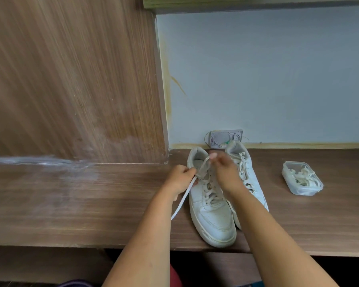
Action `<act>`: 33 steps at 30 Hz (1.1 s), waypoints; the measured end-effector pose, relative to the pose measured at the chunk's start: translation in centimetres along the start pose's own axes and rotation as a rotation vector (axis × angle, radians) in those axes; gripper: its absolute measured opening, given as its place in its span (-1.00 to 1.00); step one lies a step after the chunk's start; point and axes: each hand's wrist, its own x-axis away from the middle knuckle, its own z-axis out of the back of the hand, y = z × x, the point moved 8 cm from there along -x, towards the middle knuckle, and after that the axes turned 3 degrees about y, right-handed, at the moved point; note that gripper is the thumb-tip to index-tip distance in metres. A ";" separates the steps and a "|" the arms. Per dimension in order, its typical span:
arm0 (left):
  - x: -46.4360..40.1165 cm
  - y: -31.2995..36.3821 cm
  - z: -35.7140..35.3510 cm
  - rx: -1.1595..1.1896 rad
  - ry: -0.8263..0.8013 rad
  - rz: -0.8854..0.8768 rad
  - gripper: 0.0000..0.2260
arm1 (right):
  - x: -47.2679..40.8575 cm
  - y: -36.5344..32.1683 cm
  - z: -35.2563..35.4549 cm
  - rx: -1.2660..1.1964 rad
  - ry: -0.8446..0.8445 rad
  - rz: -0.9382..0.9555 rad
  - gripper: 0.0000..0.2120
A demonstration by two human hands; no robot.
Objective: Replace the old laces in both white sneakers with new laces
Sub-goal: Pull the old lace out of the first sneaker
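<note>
Two white sneakers stand side by side on the wooden desk, toes toward me. The left sneaker (210, 216) is laced with an off-white lace (183, 198). My left hand (179, 179) pinches one end of that lace beside the shoe's collar, and the loose tail hangs down over the desk. My right hand (226, 169) pinches the other lace end above the tongue, lifted as a loop. The right sneaker (248, 175) lies partly behind my right forearm, still laced.
A clear plastic container (302, 178) holding several cream laces sits on the desk at the right. A grey wall socket box (226, 138) is behind the shoes. A tall wooden panel (75, 79) stands at the left. The desk's front edge (71, 245) runs just below the shoes.
</note>
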 end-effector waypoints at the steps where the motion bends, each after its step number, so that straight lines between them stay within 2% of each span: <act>1: 0.0 -0.1 -0.1 0.008 -0.011 0.005 -0.70 | 0.2 0.2 0.4 -0.405 0.014 -0.200 -0.80; 2: -0.1 -0.1 -0.1 0.009 -0.020 0.003 -0.70 | 0.2 0.4 1.1 -0.614 0.045 -0.286 -0.78; 3: -0.2 -0.2 -0.1 0.001 -0.022 -0.003 -0.70 | -0.2 0.2 1.9 -0.596 0.056 -0.276 -0.76; 6: -0.3 -0.1 -0.1 -0.022 -0.006 -0.014 -0.70 | -0.4 -1.4 2.1 0.030 -0.011 0.030 -0.66; 9: -0.4 -0.1 -0.2 0.009 0.002 -0.012 -0.71 | 0.1 -1.0 -0.4 0.563 -0.122 0.318 -0.77; 10: -0.3 -0.1 -0.1 0.013 0.003 -0.011 -0.70 | 0.3 -0.8 -1.0 0.702 -0.132 0.416 -0.75; 12: -0.3 -0.1 -0.1 0.015 0.001 -0.009 -0.70 | 0.4 -0.9 -1.7 0.850 -0.108 0.551 -0.73; 15: -0.2 0.0 -0.1 0.011 -0.007 -0.020 -0.72 | 0.2 -0.5 -2.0 0.999 -0.084 0.596 -0.74; 16: 0.0 0.0 -0.1 0.008 -0.005 -0.016 -0.72 | 0.2 -0.9 -1.8 0.981 -0.066 0.590 -0.74; 17: 0.1 0.0 -0.1 0.000 -0.005 -0.012 -0.72 | 0.3 -1.6 -1.3 0.856 -0.016 0.550 -0.75; 18: 0.2 0.1 -0.1 -0.008 -0.006 -0.011 -0.72 | 0.5 -2.6 0.0 0.563 0.073 0.434 -0.75; 20: 0.5 0.4 -0.2 -0.018 -0.009 -0.018 -0.72 | 0.6 -3.3 2.9 -0.207 0.253 0.119 -0.75; 21: 0.6 0.5 -0.2 -0.023 -0.009 -0.020 -0.72 | 0.7 -3.4 4.0 -0.477 0.320 0.024 -0.75; 23: 0.6 0.5 -0.3 -0.038 -0.019 -0.029 -0.72 | 0.8 -4.1 5.2 -0.706 0.350 -0.050 -0.74; 24: 0.5 0.5 -0.3 -0.066 -0.009 -0.039 -0.73 | 0.9 -4.5 5.3 -0.703 0.315 -0.040 -0.75; 26: 0.5 1.3 0.4 -0.175 0.105 -0.147 -0.77 | 1.4 -5.6 4.4 -0.445 0.213 0.049 -0.77; 28: 1.5 3.5 0.3 0.000 0.132 -0.301 -0.72 | 1.7 -5.7 2.9 -0.028 0.114 0.247 -0.78; 29: 2.1 4.6 -0.3 0.213 0.062 -0.322 -0.69 | 2.0 -5.9 2.1 0.137 0.068 0.379 -0.79; 31: 3.1 6.1 -2.3 0.491 -0.118 -0.272 -0.79 | 2.6 -6.1 0.5 0.288 -0.021 0.591 -0.80; 32: 3.3 6.4 -2.6 0.484 -0.130 -0.270 -0.82 | 2.7 -6.2 0.2 0.300 -0.037 0.621 -0.78; 33: 3.4 6.3 -2.3 0.417 -0.054 -0.270 -0.80 | 2.5 -6.1 0.4 0.286 -0.018 0.607 -0.77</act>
